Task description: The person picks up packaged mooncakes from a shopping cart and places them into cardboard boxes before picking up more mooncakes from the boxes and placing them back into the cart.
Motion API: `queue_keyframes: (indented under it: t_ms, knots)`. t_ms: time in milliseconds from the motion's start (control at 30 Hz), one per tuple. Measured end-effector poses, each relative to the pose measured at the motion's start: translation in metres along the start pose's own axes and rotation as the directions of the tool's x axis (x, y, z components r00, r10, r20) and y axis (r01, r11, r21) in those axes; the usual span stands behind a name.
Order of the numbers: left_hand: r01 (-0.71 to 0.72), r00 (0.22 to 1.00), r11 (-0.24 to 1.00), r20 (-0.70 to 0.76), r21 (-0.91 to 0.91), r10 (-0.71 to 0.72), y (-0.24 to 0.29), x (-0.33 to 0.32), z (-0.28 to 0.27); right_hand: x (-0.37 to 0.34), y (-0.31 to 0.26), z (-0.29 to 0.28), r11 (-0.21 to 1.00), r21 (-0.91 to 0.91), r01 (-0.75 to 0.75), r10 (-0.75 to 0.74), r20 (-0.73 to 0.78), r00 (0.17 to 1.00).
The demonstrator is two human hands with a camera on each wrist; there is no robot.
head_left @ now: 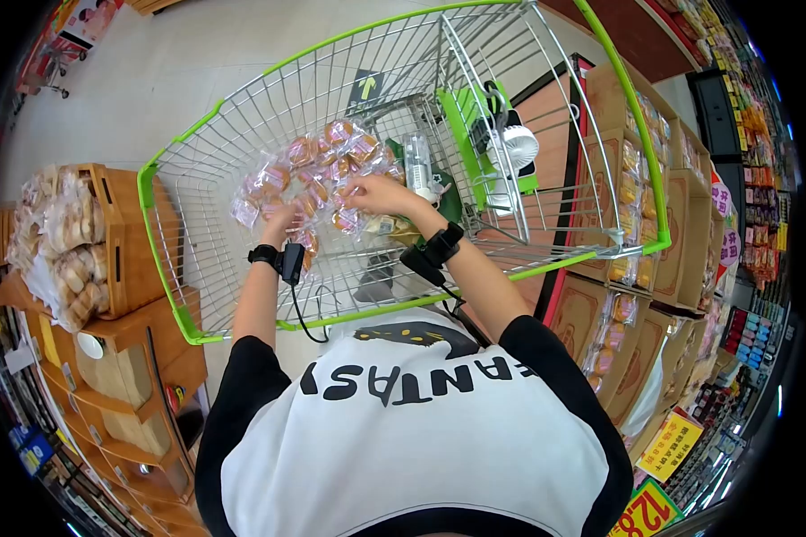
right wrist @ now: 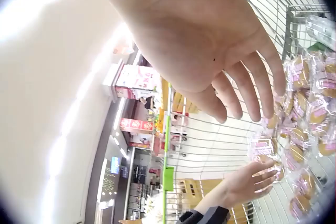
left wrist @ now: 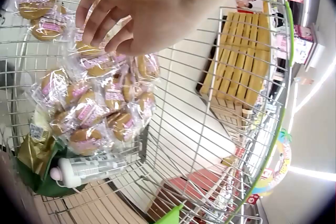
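Clear-wrapped round buns (head_left: 338,134) with pink labels lie in a loose heap inside the shopping cart (head_left: 208,116). The left hand (head_left: 279,219) is at the heap's left edge, its fingers loosely bent over a wrapped bun (left wrist: 86,48) in the left wrist view; no grip shows. Over the heap's right part reaches the right hand (head_left: 381,195). In the right wrist view the right hand (right wrist: 210,50) has its fingers loosely extended beside the wrapped buns (right wrist: 298,106), holding nothing visible.
A clear bottle (head_left: 416,166), a green and gold package (left wrist: 39,155) and a white fan (head_left: 518,145) are in the cart. Bagged bread (head_left: 67,242) sits on a wooden stand (head_left: 130,237) at the left. Cardboard boxes (head_left: 600,179) of packaged goods stand at the right.
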State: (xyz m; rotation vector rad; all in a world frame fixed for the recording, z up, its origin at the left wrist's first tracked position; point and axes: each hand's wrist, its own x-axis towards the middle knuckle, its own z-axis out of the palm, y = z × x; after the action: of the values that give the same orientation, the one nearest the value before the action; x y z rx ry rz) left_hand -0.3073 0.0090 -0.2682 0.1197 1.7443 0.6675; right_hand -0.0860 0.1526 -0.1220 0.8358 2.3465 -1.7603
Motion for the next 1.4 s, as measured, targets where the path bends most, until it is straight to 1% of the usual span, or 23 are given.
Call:
queue_keyframes:
  t_ms: [167,233,267,300,367,400,467,500,567,633,667,767,800,900,967,1033,1067,1133,1167,1233,1300,1367,1400]
  knots:
    - [0.043,0.994,0.998,-0.103,0.035,-0.039,-0.032,0.01,0.005,0.027,0.039,0.024,0.999,-0.032,-0.012,0.013,0.016,1.0]
    - [0.044,0.999,0.972,0.006,0.23,-0.047,-0.041,0.023,0.002,0.029,0.047,0.031,0.999,-0.031,-0.045,0.046,0.033,0.998]
    - [0.018,0.999,0.921,-0.046,0.389,0.0,-0.071,0.061,-0.004,0.029,0.051,0.034,0.997,-0.034,-0.074,0.076,0.044,0.996]
    - [0.022,0.999,0.922,-0.044,0.387,-0.006,-0.084,0.071,-0.005,0.031,0.058,0.038,0.996,-0.033,-0.079,0.08,0.048,0.996]
    - [-0.08,0.957,0.701,-0.142,0.709,0.253,-0.103,0.076,-0.006,0.034,0.07,0.045,0.991,-0.002,-0.133,0.133,0.099,0.986]
    - [0.007,0.967,0.733,-0.19,0.68,0.168,-0.108,0.076,-0.003,0.032,0.071,0.046,0.991,-0.003,-0.137,0.137,0.099,0.986]
    - [0.023,0.949,0.733,-0.245,0.68,0.197,-0.129,0.083,0.003,0.028,0.07,0.048,0.951,0.156,-0.267,0.248,0.131,0.96]
    - [0.04,0.926,0.734,-0.301,0.678,0.228,-0.132,0.08,0.006,0.029,0.076,0.051,0.949,0.156,-0.273,0.254,0.129,0.958]
    - [0.017,0.939,0.767,-0.273,0.641,0.207,-0.136,0.075,0.007,0.029,0.088,0.058,0.897,0.318,-0.306,0.285,0.112,0.952]
    - [0.017,0.977,0.83,-0.184,0.558,0.104,-0.14,0.071,0.009,0.028,0.096,0.063,0.89,0.327,-0.317,0.3,0.103,0.948]
    - [-0.009,0.96,0.8,-0.218,0.6,0.174,-0.156,0.086,0.01,0.029,0.1,0.065,0.886,0.333,-0.321,0.307,0.096,0.947]
    - [0.02,0.972,0.733,-0.185,0.68,0.146,-0.146,0.073,0.011,0.025,0.105,0.07,0.867,0.351,-0.352,0.346,0.082,0.935]
    - [-0.021,0.981,0.871,-0.159,0.491,0.114,-0.129,0.053,0.011,0.021,0.094,0.066,0.875,0.315,-0.366,0.362,0.074,0.929]
    - [-0.03,0.983,0.909,-0.153,0.416,0.103,-0.145,0.072,0.009,0.017,0.095,0.068,0.874,0.364,-0.32,0.324,0.053,0.945]
    - [-0.108,0.977,0.889,-0.119,0.444,0.178,-0.151,0.079,0.006,0.018,0.093,0.07,0.885,0.343,-0.314,0.325,0.025,0.945]
    - [-0.169,0.985,0.919,0.025,0.357,0.172,-0.157,0.088,0.0,0.018,0.08,0.066,0.898,0.317,-0.306,0.323,-0.003,0.946]
    - [-0.172,0.984,0.917,0.03,0.359,0.173,-0.16,0.091,0.001,0.017,0.074,0.064,0.918,0.263,-0.296,0.311,-0.018,0.95]
    - [0.055,0.982,0.845,-0.183,0.532,0.052,-0.122,0.055,0.009,0.02,0.068,0.063,0.935,0.211,-0.284,0.298,-0.036,0.954]
    - [0.052,0.982,0.843,-0.182,0.536,0.055,-0.113,0.048,0.014,0.022,0.067,0.064,0.939,0.232,-0.253,0.268,-0.036,0.963]
    - [0.24,0.93,0.833,-0.365,0.498,-0.049,-0.1,0.044,0.019,0.023,0.06,0.061,0.942,0.255,-0.217,0.235,-0.039,0.971]
    - [0.21,0.939,0.807,-0.343,0.552,-0.01,-0.116,0.077,0.016,0.022,0.05,0.058,0.971,0.193,-0.141,0.159,-0.083,0.984]
    - [0.178,0.946,0.778,-0.324,0.603,0.034,-0.101,0.081,0.015,0.02,0.044,0.054,0.98,0.153,-0.124,0.141,-0.106,0.984]
    - [0.079,0.988,0.867,-0.156,0.491,-0.002,-0.071,0.059,0.017,0.019,0.04,0.052,0.987,0.111,-0.112,0.126,-0.126,0.984]
